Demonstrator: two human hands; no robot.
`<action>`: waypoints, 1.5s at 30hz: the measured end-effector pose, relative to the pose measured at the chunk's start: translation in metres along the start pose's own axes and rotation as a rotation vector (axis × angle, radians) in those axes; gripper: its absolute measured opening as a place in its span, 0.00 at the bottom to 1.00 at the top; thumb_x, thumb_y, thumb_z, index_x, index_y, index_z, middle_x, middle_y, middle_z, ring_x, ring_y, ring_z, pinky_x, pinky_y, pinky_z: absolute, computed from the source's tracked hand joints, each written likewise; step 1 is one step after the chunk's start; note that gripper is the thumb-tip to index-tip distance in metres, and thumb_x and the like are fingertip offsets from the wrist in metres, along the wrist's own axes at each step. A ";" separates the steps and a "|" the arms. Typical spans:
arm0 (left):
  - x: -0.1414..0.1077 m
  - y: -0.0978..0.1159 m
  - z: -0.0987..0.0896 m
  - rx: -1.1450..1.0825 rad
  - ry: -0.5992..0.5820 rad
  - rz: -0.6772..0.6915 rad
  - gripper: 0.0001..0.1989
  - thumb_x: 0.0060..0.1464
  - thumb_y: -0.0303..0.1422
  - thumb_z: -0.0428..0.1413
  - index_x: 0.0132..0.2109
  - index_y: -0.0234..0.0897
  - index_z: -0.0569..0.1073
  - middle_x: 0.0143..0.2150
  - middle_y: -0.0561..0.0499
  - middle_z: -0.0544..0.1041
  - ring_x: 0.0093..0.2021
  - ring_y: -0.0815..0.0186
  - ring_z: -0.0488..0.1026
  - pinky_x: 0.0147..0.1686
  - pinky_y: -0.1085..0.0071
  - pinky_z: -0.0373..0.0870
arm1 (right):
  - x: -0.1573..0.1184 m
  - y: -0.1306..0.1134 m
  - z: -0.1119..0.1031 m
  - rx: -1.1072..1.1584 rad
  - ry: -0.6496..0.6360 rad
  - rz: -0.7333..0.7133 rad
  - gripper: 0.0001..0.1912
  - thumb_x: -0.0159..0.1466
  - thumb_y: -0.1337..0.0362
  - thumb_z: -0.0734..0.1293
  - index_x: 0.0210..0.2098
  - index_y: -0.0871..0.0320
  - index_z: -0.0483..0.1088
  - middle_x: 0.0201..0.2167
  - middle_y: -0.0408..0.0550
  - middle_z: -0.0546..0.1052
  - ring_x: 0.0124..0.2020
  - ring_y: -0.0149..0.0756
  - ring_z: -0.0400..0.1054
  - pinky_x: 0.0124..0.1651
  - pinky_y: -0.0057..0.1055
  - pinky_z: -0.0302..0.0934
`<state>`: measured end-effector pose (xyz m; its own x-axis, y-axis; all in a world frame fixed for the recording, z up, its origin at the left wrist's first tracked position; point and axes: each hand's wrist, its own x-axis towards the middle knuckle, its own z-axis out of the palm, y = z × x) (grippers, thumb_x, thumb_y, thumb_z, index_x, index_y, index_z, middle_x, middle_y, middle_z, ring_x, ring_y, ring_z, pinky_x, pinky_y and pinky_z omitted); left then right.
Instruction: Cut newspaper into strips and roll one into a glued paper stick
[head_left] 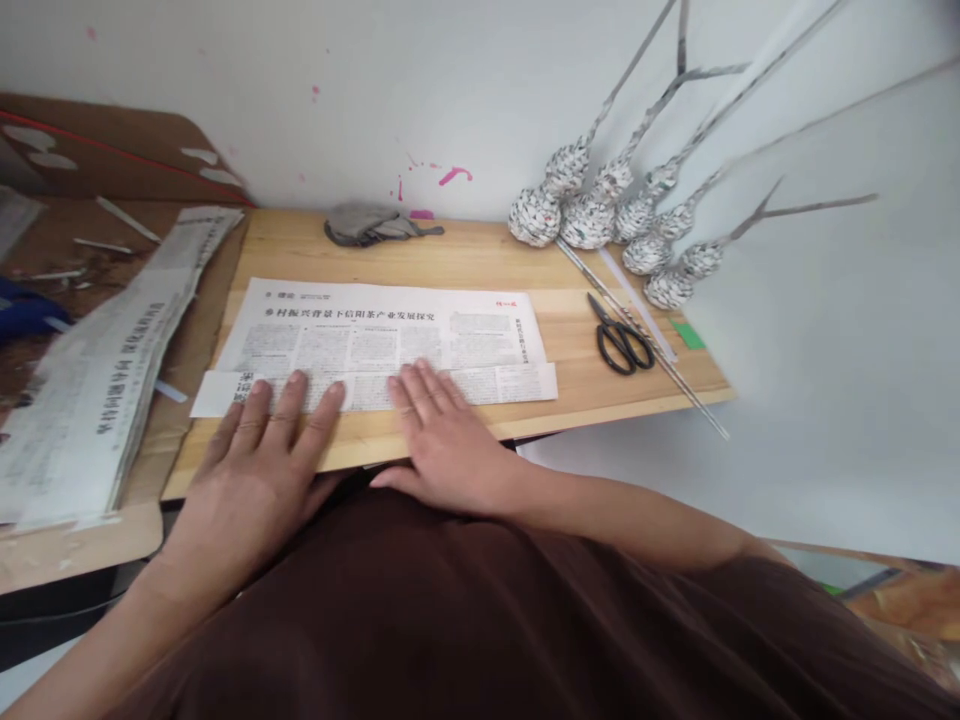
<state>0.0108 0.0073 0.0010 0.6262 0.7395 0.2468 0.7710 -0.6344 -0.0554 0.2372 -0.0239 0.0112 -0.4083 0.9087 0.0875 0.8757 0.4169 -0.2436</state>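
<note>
A sheet of newspaper point(360, 335) lies flat on the wooden tabletop point(480, 255), its near edge folded over into a long strip. My left hand point(259, 460) rests with fingers spread on the left part of that folded strip. Flat on the middle of the strip is my right hand point(446, 430), fingers stretched out and thumb apart near the table's front edge. Neither hand grips anything. The black-handled scissors point(624, 340) lie to the right of the sheet.
Left, a stack of newspaper strips point(127, 370) lies on cardboard point(139, 535). Several woven paper gourds point(589, 220) with long stems stand by the wall at the right back. Near them lie thin paper rods point(652, 345). A grey cloth point(371, 225) sits at the back.
</note>
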 end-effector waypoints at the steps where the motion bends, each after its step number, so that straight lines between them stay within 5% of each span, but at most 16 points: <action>1: 0.000 -0.001 -0.003 0.006 -0.010 -0.026 0.43 0.59 0.36 0.55 0.74 0.41 0.42 0.72 0.31 0.51 0.70 0.36 0.46 0.63 0.41 0.56 | -0.009 0.011 -0.002 -0.020 -0.002 0.034 0.54 0.64 0.36 0.57 0.69 0.79 0.45 0.70 0.76 0.46 0.73 0.60 0.34 0.72 0.52 0.34; 10: -0.007 -0.022 -0.010 0.066 -0.087 -0.154 0.44 0.59 0.42 0.53 0.73 0.32 0.41 0.73 0.27 0.48 0.70 0.38 0.51 0.65 0.46 0.53 | -0.089 0.081 -0.023 -0.253 0.030 0.313 0.54 0.63 0.39 0.61 0.71 0.75 0.42 0.70 0.73 0.49 0.73 0.58 0.39 0.71 0.52 0.40; 15: -0.006 -0.025 -0.008 0.128 -0.157 -0.127 0.56 0.49 0.57 0.57 0.72 0.28 0.45 0.71 0.22 0.49 0.70 0.33 0.50 0.67 0.44 0.46 | -0.097 0.089 -0.015 -0.317 0.109 0.274 0.54 0.64 0.39 0.60 0.71 0.75 0.41 0.69 0.74 0.53 0.72 0.59 0.42 0.71 0.52 0.42; 24: 0.009 -0.041 0.005 0.029 -0.170 -0.045 0.45 0.59 0.60 0.42 0.73 0.36 0.48 0.74 0.31 0.46 0.72 0.38 0.42 0.65 0.42 0.49 | -0.108 0.092 -0.007 -0.339 0.193 0.250 0.47 0.66 0.43 0.61 0.71 0.69 0.43 0.68 0.70 0.57 0.71 0.57 0.46 0.69 0.53 0.46; 31: 0.028 -0.039 0.000 0.049 -0.189 -0.077 0.40 0.60 0.56 0.46 0.71 0.35 0.56 0.71 0.31 0.56 0.70 0.36 0.52 0.65 0.36 0.44 | -0.109 0.089 -0.008 -0.288 0.221 0.264 0.43 0.68 0.44 0.59 0.71 0.67 0.46 0.68 0.68 0.58 0.71 0.56 0.46 0.68 0.55 0.48; 38: 0.054 -0.037 -0.002 -0.177 -0.008 -0.019 0.26 0.63 0.50 0.49 0.59 0.39 0.72 0.63 0.41 0.71 0.66 0.50 0.64 0.65 0.48 0.57 | -0.089 0.105 -0.039 -0.181 0.252 0.217 0.26 0.69 0.50 0.60 0.55 0.63 0.71 0.57 0.60 0.74 0.68 0.61 0.54 0.65 0.59 0.52; 41: 0.079 -0.035 0.001 -0.306 0.030 -0.010 0.24 0.60 0.49 0.54 0.56 0.40 0.74 0.59 0.45 0.76 0.63 0.55 0.69 0.64 0.55 0.62 | -0.063 0.110 -0.049 -0.174 0.219 0.222 0.27 0.67 0.50 0.62 0.56 0.65 0.71 0.58 0.60 0.73 0.67 0.62 0.55 0.65 0.57 0.54; 45: 0.104 -0.024 0.010 -0.362 -0.003 0.012 0.28 0.60 0.47 0.54 0.62 0.37 0.68 0.66 0.42 0.68 0.67 0.55 0.62 0.65 0.55 0.61 | -0.033 0.108 -0.044 -0.186 0.179 0.249 0.31 0.67 0.51 0.62 0.63 0.64 0.64 0.64 0.61 0.67 0.69 0.61 0.50 0.67 0.57 0.49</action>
<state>0.0585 0.1017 0.0180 0.6359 0.7318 0.2451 0.6730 -0.6813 0.2879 0.3562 -0.0078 0.0241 -0.1394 0.9657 0.2191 0.9813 0.1643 -0.0997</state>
